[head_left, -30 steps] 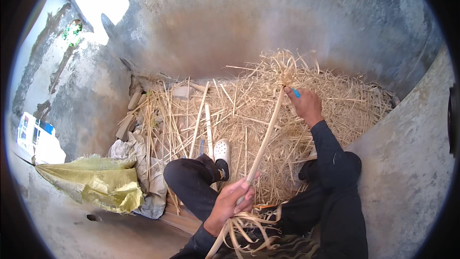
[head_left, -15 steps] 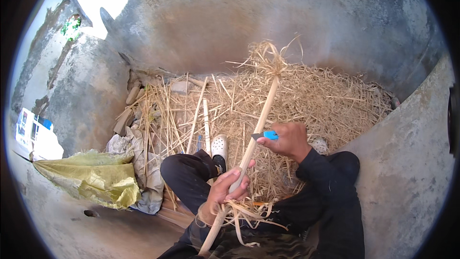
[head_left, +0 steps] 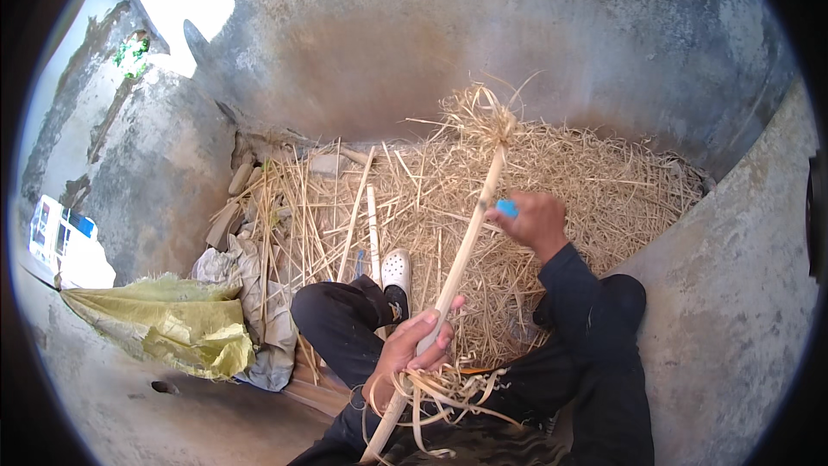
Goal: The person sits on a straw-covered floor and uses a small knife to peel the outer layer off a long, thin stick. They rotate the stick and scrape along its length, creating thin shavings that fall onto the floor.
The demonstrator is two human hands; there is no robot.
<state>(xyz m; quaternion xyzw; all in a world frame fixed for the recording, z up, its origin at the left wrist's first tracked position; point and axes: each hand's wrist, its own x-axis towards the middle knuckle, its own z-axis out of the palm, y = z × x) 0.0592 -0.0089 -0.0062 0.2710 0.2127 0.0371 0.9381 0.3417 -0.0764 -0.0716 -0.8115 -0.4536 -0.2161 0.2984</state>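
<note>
A pale wooden stick (head_left: 466, 250) is clasped by the left hand (head_left: 410, 349), close to the body, with the fingers wrapped around it. A blue-handled cutter (head_left: 507, 208) is clenched in the right hand (head_left: 536, 223), higher up and to the right; its short dark tip appears to be set against the stick, though it is blurred. The two hands are well apart, and the stick is slanted between them, rising past both.

If the cutter skips on a hard spot or is pressed too strongly, the bare left fingers could be cut, since they lie along the same stick. The dark-trousered legs (head_left: 345, 324), bent around the left hand and below the right, could also be reached by a slip.

Above the right hand, a tuft of shavings (head_left: 479, 116) appears to be attached to the stick; it could be torn away if too deep a cut is made. Long loose curls (head_left: 453, 397) are bunched beside the left wrist, where the grip could be hindered by snagging.

Beyond the hands, a heap of straw-like litter (head_left: 612, 185) is spread; the white shoe (head_left: 396, 270), ahead of the left hand, could be unsettled by loose pieces. Farther left, a torn yellow sack (head_left: 164, 319) is seen.
</note>
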